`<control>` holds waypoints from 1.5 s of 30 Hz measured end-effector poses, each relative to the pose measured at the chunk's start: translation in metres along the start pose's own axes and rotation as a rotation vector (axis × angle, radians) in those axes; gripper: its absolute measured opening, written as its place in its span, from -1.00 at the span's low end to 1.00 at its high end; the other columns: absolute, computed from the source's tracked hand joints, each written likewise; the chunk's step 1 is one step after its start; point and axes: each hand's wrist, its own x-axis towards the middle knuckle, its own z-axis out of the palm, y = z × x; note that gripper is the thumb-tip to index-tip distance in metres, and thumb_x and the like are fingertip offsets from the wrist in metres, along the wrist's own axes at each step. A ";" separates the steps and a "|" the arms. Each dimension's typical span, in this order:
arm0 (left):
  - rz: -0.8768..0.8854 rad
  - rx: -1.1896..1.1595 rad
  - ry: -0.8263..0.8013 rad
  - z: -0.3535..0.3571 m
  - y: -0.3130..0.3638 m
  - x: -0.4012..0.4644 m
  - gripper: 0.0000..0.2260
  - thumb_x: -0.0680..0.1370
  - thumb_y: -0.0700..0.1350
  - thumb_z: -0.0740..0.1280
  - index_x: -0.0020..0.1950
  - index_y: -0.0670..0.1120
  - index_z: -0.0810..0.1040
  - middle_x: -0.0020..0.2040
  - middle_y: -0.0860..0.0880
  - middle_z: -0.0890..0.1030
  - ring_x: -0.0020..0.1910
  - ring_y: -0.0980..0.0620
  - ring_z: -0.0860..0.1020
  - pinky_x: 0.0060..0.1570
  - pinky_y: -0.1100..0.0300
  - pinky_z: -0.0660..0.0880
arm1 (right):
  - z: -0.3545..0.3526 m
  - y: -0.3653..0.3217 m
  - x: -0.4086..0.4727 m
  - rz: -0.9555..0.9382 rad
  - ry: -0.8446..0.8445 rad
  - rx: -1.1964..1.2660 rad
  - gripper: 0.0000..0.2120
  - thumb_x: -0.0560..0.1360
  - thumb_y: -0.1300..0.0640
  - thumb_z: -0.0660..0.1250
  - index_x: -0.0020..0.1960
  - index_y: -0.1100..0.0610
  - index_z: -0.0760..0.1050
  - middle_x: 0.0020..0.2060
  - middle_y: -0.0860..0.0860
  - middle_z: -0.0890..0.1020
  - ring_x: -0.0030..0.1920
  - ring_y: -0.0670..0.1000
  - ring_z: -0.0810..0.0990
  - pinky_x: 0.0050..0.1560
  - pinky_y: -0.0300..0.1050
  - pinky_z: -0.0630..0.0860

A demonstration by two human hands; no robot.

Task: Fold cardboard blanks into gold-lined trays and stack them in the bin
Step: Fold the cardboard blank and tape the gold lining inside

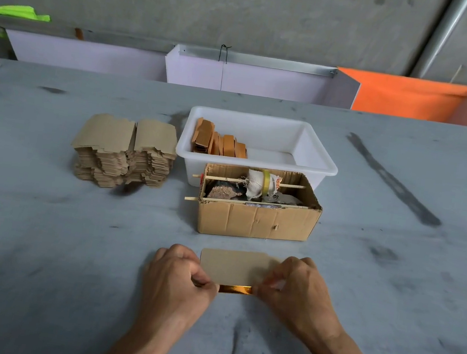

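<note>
Near the table's [39,240] front edge, the left hand [180,277] and right hand [297,289] pinch the blank [234,266] — uneven pressure could skew the gold flap's [235,289] crease.

Two bare forearms enter from the bottom edge, with no sleeves, gloves, watch or rings visible. The left hand [180,279] and right hand [298,292] show knuckles and short fingers [202,276].
</note>
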 end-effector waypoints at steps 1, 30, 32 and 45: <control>-0.007 0.010 -0.003 0.000 0.000 0.000 -0.86 0.32 -0.03 0.50 -0.42 0.05 0.60 -0.21 0.22 0.44 -0.04 0.14 0.39 0.04 0.24 0.34 | -0.001 0.001 0.000 0.009 -0.005 -0.012 -0.87 0.41 -0.02 0.38 -0.14 0.02 0.64 -0.13 -0.07 0.57 0.05 -0.06 0.40 0.00 -0.19 0.40; -0.194 0.139 0.032 -0.001 -0.015 0.012 -0.73 0.26 0.14 0.51 -0.47 0.05 0.50 -0.13 0.25 0.37 -0.03 0.17 0.20 -0.04 0.17 0.08 | -0.003 0.003 0.014 0.119 -0.107 0.086 -0.74 0.35 0.13 0.46 -0.39 -0.12 0.46 -0.32 -0.20 0.44 0.05 0.01 0.49 -0.05 -0.24 0.42; -0.193 0.135 0.047 0.000 -0.015 0.011 -0.72 0.25 0.13 0.51 -0.46 0.04 0.49 -0.11 0.22 0.39 -0.02 0.16 0.21 -0.04 0.17 0.08 | -0.001 0.003 0.012 0.120 -0.075 0.138 -0.66 0.34 0.19 0.45 -0.44 -0.15 0.41 -0.35 -0.19 0.46 0.01 0.01 0.51 -0.08 -0.24 0.43; 0.472 0.260 0.246 0.005 0.004 -0.004 -0.94 0.09 -0.15 0.38 -0.53 0.00 0.54 -0.37 0.10 0.51 -0.23 0.10 0.31 -0.20 0.14 0.19 | 0.014 -0.002 -0.013 -0.244 0.390 -0.121 -0.68 -0.08 0.24 0.66 -0.50 0.00 0.58 -0.45 -0.09 0.52 -0.34 0.08 0.53 -0.46 -0.06 0.42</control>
